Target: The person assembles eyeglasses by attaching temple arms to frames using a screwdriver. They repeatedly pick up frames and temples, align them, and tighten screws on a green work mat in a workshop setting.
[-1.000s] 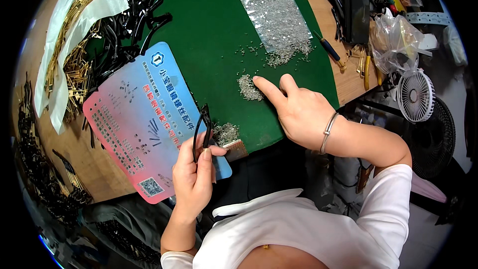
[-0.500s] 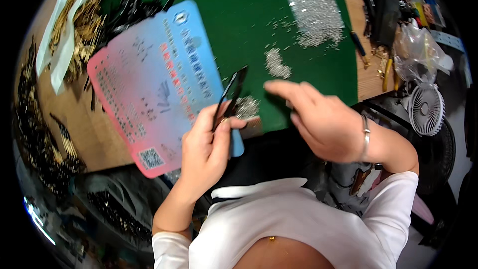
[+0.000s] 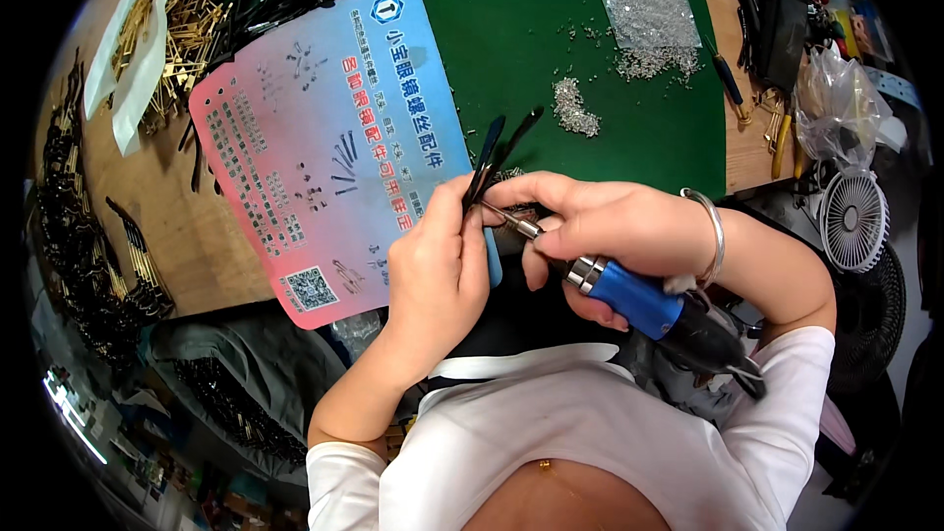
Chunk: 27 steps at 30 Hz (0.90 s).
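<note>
The left hand (image 3: 433, 270) pinched two dark spectacle arms (image 3: 497, 152) just below the green mat (image 3: 551, 49). The right hand (image 3: 600, 231) gripped a blue electric screwdriver (image 3: 629, 297), tip at their joint: fastening seemed underway, with a screw pile (image 3: 573, 120) unused on the mat.

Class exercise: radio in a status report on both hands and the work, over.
Left hand pinching dark arms. Right hand gripping blue driver, tip at the arms' joint. Nothing in the way above the green mat.
</note>
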Each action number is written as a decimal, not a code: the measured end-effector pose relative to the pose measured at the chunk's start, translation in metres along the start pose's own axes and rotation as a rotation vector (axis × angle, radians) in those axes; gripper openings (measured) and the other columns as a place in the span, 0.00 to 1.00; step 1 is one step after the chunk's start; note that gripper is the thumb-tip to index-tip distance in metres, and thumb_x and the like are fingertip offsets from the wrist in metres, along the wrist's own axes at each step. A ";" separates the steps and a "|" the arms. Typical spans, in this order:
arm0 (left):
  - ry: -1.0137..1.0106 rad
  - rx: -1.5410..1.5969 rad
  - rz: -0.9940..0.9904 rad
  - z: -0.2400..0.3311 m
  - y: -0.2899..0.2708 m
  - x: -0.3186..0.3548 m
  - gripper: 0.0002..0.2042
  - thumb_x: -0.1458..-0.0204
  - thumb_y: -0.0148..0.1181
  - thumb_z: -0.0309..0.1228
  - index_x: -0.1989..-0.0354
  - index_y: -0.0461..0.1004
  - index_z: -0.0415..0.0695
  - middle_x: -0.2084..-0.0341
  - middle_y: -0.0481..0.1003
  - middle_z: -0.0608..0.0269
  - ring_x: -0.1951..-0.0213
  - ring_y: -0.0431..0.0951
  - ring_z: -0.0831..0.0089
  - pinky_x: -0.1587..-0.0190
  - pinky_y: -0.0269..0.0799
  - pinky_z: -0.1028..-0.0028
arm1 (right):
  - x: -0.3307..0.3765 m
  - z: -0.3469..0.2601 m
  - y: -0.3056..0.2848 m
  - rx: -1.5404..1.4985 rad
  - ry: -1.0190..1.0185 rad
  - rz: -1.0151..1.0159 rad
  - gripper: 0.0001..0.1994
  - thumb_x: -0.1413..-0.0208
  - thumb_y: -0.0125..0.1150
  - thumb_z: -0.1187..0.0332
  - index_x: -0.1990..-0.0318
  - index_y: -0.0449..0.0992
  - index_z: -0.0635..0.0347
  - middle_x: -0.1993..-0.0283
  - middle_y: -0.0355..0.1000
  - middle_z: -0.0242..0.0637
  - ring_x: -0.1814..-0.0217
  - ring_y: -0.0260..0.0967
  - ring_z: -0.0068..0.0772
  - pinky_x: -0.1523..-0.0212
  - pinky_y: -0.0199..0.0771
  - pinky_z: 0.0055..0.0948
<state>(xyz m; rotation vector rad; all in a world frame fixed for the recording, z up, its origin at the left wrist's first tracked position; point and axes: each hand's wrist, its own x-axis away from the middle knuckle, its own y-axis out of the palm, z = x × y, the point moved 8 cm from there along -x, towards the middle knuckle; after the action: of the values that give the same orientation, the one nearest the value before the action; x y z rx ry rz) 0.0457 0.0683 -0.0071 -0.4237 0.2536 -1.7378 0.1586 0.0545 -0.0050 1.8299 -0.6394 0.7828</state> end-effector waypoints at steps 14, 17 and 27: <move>-0.274 0.320 -0.152 -0.015 0.007 0.001 0.11 0.45 0.44 0.21 0.53 0.64 0.35 0.72 0.76 0.56 0.83 0.70 0.75 0.81 0.64 0.80 | 0.000 0.005 0.001 0.164 -0.092 0.097 0.25 0.48 0.43 0.74 0.41 0.50 0.62 0.70 0.66 0.42 0.82 0.66 0.27 0.85 0.68 0.28; -0.590 0.830 -0.208 -0.031 0.004 0.007 0.14 0.42 0.43 0.26 0.50 0.61 0.33 0.70 0.75 0.57 0.87 0.59 0.86 0.86 0.53 0.87 | 0.019 -0.008 -0.009 0.836 -0.560 0.362 0.21 0.47 0.42 0.75 0.44 0.53 0.63 0.65 0.67 0.52 0.74 0.70 0.45 0.74 0.72 0.38; 0.038 0.299 0.129 0.006 -0.051 -0.008 0.05 0.45 0.47 0.20 0.61 0.63 0.34 0.62 0.74 0.48 0.66 0.76 0.71 0.66 0.71 0.77 | 0.022 -0.016 -0.034 1.039 -0.650 0.538 0.18 0.47 0.44 0.71 0.47 0.58 0.63 0.59 0.67 0.53 0.61 0.69 0.53 0.59 0.70 0.43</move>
<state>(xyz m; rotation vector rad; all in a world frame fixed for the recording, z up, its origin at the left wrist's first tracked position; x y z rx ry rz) 0.0041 0.0866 0.0178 -0.1526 0.0445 -1.6261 0.1938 0.0802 -0.0036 2.9786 -1.3449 0.9570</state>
